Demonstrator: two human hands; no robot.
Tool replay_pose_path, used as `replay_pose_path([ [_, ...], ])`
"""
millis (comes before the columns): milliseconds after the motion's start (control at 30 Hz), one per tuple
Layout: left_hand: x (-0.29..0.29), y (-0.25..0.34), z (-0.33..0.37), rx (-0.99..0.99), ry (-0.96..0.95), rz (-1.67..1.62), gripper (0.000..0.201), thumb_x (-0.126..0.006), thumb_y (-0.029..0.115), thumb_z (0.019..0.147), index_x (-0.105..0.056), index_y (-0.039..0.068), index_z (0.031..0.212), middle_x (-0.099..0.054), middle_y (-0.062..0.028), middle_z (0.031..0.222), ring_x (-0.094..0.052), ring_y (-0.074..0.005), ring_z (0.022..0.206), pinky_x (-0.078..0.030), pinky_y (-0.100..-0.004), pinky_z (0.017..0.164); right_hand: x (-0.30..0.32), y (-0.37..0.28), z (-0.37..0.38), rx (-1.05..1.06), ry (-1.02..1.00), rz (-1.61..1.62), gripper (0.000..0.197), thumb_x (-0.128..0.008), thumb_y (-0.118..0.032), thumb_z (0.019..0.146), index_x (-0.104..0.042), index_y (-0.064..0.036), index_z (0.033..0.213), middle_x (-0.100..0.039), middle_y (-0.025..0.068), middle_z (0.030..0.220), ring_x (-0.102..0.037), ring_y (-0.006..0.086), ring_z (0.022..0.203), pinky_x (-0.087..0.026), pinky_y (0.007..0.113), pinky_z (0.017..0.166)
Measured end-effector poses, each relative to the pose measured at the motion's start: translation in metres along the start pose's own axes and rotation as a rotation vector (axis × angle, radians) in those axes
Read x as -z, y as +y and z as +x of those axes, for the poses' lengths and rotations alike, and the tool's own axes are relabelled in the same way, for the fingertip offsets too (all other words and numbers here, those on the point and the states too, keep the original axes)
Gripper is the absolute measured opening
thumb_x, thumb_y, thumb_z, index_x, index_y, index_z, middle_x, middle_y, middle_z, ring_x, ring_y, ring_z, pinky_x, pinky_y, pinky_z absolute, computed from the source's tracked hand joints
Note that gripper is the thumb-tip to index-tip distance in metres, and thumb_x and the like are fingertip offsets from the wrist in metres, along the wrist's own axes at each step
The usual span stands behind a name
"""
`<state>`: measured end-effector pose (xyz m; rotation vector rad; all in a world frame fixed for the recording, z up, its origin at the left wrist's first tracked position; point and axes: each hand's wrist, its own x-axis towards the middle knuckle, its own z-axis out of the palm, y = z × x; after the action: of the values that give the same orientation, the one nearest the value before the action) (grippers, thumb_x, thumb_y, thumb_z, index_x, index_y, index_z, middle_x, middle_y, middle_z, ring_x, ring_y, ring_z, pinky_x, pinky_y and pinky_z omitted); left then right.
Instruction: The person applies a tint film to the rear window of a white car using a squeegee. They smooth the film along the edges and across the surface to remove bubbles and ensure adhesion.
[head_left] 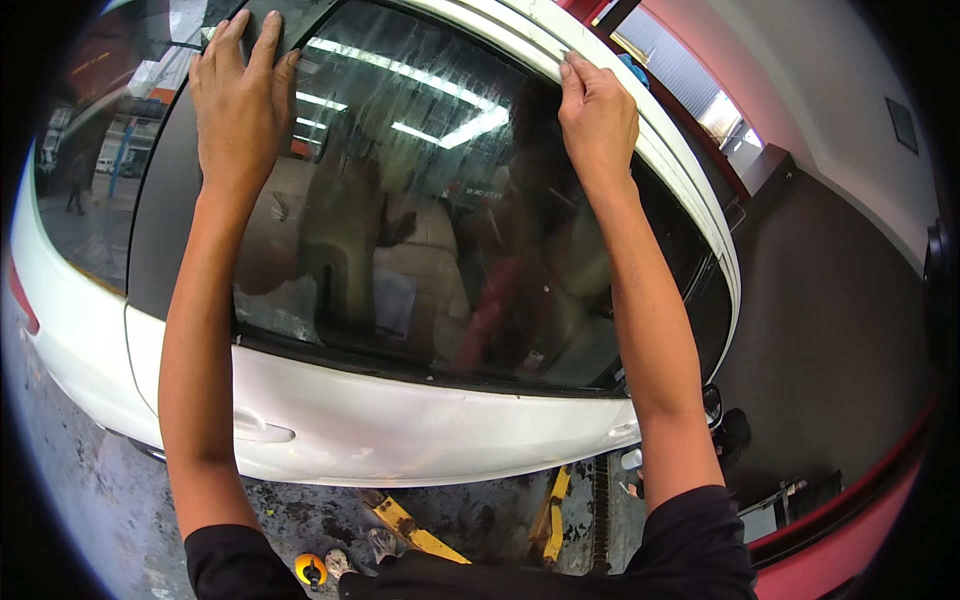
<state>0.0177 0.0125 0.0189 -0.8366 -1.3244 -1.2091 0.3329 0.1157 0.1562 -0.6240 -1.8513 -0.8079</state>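
I stood in a workshop bay. The concrete floor [90,500] below me was grey, wet-looking and stained, with yellow metal rails [415,528] lying across it. To my right ran a pale wall [830,130] with a red band [850,520] along its foot and a dark floor strip [830,330] beside it. Daylight came through a bright opening [722,112] farther along.

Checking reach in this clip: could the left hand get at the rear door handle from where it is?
Probably yes. The left hand lies flat at the top corner of the rear window, and the door handle sits below beside that forearm, with nothing between.
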Motion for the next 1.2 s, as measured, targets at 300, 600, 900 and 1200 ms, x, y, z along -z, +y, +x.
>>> replay_pose_path([
  [300, -0.002, -0.003, 0.0, 0.018, 0.012, 0.025, 0.044, -0.067, 0.028, 0.102, -0.063, 0.013, 0.143, -0.056, -0.0166, 0.145, -0.051, -0.0376, 0.137, -0.039, -0.0512, 0.112, 0.012, -0.014, 0.006, 0.024, -0.141, -0.225, 0.03, -0.061, -0.028, 0.103, -0.074, -0.0111, 0.125, -0.072, 0.0164, 0.097, -0.071, 0.0401, 0.087, -0.057, 0.049, 0.076],
  [600, 0.0, -0.004, -0.005, 0.031, -0.012, 0.009, 0.045, -0.064, 0.034, 0.102, -0.063, 0.013, 0.142, -0.054, -0.0141, 0.146, -0.047, -0.0346, 0.141, -0.036, -0.0567, 0.117, 0.002, -0.026, 0.003, -0.121, -0.121, -0.141, 0.033, -0.059, -0.027, 0.104, -0.073, -0.0081, 0.126, -0.073, 0.0192, 0.101, -0.071, 0.0413, 0.094, -0.057, 0.052, 0.083],
  [900, 0.005, -0.002, 0.001, 0.001, -0.001, -0.061, 0.043, -0.069, 0.028, 0.1, -0.065, 0.012, 0.14, -0.056, -0.0161, 0.145, -0.051, -0.0377, 0.136, -0.038, -0.0527, 0.113, 0.021, -0.027, 0.002, -0.442, 0.019, 0.363, 0.048, -0.057, -0.036, 0.104, -0.068, 0.0024, 0.13, -0.072, 0.0302, 0.109, -0.069, 0.0451, 0.106, -0.053, 0.049, 0.092],
  [1200, 0.016, 0.106, 0.046, -0.126, -0.13, -0.434, 0.037, -0.075, 0.031, 0.094, -0.073, 0.009, 0.124, -0.067, -0.0128, 0.124, -0.06, -0.0333, 0.118, -0.043, -0.0482, 0.103, 0.128, -0.024, -0.138, -0.742, -0.494, 0.643, 0.045, -0.048, -0.029, 0.111, -0.055, -0.0094, 0.15, -0.066, 0.0216, 0.102, -0.069, 0.0363, 0.096, -0.052, 0.044, 0.089],
])
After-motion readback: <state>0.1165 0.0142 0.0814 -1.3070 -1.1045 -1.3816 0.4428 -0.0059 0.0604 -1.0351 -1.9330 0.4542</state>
